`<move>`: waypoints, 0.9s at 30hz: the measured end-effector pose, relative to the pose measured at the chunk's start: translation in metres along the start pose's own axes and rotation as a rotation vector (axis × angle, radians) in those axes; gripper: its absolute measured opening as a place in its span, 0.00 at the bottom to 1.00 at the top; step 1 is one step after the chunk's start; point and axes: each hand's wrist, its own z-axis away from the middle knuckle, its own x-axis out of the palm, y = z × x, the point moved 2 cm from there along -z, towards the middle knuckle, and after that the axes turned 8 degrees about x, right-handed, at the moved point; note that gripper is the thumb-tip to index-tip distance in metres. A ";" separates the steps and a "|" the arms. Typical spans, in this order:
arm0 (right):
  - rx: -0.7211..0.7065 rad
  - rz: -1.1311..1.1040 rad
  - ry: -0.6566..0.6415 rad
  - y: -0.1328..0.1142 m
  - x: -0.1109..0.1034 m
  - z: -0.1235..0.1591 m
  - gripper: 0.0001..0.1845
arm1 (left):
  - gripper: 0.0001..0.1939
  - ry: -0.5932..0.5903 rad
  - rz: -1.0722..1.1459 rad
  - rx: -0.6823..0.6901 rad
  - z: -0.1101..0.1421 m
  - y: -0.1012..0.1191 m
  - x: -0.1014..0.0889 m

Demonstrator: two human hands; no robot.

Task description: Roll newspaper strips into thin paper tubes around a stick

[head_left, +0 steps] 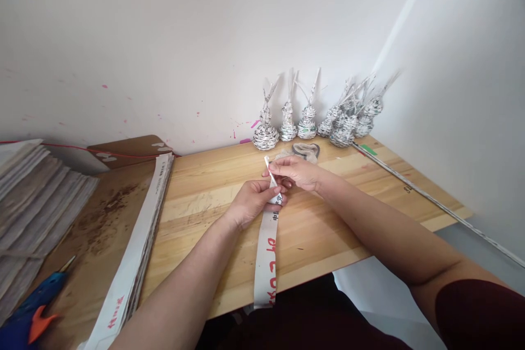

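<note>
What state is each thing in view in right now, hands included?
Left hand: closed on the paper strip.
Right hand: fingers at the rolled end.
Paper strip: rolled at its far end, unrolled nearer the body.
Strip stack: piled lengthwise.
Woven paper pieces: grouped by the wall, loose ends up.
Cloth: crumpled.
Long rod: lying, overhanging the table.
Blue tool: partly cut off.

Paper strip point(266, 262): partly covered by left hand point(256, 199). Cloth point(307, 150): partly behind right hand point(298, 172). Rod point(414, 187): cropped, right edge. Blue-and-orange tool point(39, 298): cropped, lower left.
</note>
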 end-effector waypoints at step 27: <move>-0.261 1.111 0.595 0.000 -0.037 -0.006 0.21 | 0.18 0.122 0.058 -0.026 -0.002 0.005 -0.008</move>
